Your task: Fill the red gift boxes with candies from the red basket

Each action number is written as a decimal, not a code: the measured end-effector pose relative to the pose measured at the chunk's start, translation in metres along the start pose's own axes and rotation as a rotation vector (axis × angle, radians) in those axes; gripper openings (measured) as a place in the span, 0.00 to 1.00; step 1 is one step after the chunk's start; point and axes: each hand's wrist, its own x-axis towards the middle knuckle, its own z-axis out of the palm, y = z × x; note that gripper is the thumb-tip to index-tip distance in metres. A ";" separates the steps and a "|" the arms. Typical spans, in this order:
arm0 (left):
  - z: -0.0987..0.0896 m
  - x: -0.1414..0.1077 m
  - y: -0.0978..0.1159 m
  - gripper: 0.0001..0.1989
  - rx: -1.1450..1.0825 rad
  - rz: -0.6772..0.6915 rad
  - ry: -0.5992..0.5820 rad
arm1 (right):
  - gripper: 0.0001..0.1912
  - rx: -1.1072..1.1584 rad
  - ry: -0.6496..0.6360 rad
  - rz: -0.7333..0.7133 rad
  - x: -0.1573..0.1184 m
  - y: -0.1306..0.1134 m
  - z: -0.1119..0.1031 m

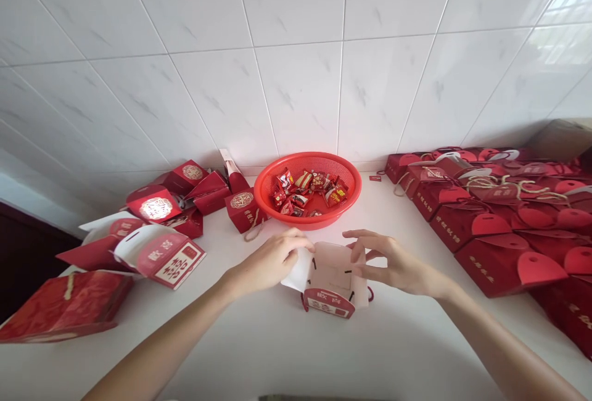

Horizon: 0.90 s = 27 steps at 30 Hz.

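Red gift box [329, 302] gripped open between both hands [271, 259]

The left hand [271, 259] hides one side of the white-lined gift box [330, 277]; print on the sweets [308, 188] is too small to read.

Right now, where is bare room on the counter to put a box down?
Bare counter lies before the open box and between the red basket and the red boxes on the right. The left side, with more red boxes, is crowded.
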 end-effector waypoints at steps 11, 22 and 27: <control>0.026 -0.006 0.015 0.17 0.096 0.012 0.092 | 0.39 0.219 -0.243 0.147 -0.002 0.028 -0.012; 0.015 -0.011 0.020 0.62 -0.003 0.016 -0.181 | 0.46 0.470 -0.302 0.193 0.003 0.048 0.002; 0.027 -0.009 0.015 0.53 0.194 -0.049 -0.095 | 0.45 0.512 -0.277 0.188 0.011 0.048 0.003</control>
